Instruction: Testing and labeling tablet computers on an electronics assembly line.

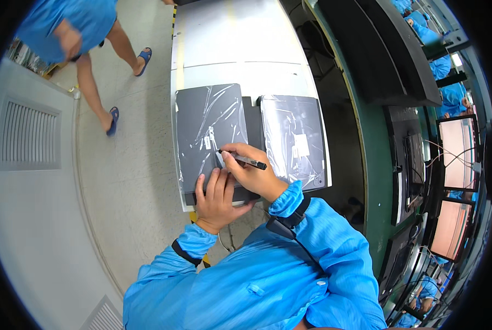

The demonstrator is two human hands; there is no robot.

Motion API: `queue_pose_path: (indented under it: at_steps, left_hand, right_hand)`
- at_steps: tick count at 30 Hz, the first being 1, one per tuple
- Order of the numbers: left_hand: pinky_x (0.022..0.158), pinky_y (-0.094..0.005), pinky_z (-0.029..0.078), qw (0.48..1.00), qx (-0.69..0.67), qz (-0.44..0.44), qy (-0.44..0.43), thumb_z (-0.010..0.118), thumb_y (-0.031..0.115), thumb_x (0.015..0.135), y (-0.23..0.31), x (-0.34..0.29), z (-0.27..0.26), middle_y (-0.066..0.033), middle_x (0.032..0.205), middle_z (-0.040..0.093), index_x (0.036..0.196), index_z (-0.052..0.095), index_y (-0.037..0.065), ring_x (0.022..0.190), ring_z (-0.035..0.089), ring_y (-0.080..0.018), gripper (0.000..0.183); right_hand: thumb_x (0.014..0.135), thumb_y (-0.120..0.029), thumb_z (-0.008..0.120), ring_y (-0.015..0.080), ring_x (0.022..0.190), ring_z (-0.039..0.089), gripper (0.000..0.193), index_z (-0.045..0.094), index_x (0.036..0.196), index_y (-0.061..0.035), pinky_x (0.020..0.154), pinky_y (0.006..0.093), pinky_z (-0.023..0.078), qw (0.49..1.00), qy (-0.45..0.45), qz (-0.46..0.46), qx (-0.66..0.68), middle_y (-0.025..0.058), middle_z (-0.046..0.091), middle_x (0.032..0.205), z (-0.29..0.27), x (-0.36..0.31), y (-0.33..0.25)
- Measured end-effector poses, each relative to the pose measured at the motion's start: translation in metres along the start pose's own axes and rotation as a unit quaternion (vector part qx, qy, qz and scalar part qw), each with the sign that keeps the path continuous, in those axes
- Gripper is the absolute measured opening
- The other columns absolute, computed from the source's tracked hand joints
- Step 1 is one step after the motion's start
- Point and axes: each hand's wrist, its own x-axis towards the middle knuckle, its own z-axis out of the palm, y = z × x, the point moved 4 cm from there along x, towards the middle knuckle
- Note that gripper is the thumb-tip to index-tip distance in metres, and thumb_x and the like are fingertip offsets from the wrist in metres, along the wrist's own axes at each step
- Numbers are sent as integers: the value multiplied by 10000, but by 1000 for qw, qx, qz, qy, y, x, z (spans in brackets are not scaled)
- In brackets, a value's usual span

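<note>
A dark flat panel (197,118) covered in wrinkled clear film lies on the white tabletop in front of me. Small white labels (207,142) are stuck near its middle. My left hand (215,199) rests on the panel's near part with its fingers stretched out. Pinched in my right hand (255,179) is a black pen (249,160), its tip close to a whitish patch that my fingers partly hide. Just to the right lies a second film-covered panel (279,124) bearing a white label (301,145).
The white table (240,44) stretches away ahead. At the left, a person (70,33) in blue work clothes and sandals stands on the floor by a grey vented cabinet (42,143). Across a dark gap, a green bench (375,181) carries black equipment, cables and lit screens (456,151).
</note>
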Motion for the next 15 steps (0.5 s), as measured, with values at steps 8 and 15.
queue_pose_path:
  at_steps: [8,15]
  left_hand:
    - [1153,-571,315,1000,-9,-9,0,772,719,756,-1,-3,2,-142,1357,603,1292,647,14,1358,510,-301,895]
    - [1149,-579,320,1000,-9,-3,5,791,712,737,-2,0,-2,-153,1365,585,1300,644,20,1352,506,-306,904]
  right_hand:
    - [992,-192,687,153,741,715,243,730,1155,-17,670,297,570,995,-32,-39,-82,113,749,882,17,13,-8]
    - [996,-191,680,139,747,684,206,732,1107,-26,674,288,543,998,-3,-52,-41,83,735,864,9,13,0]
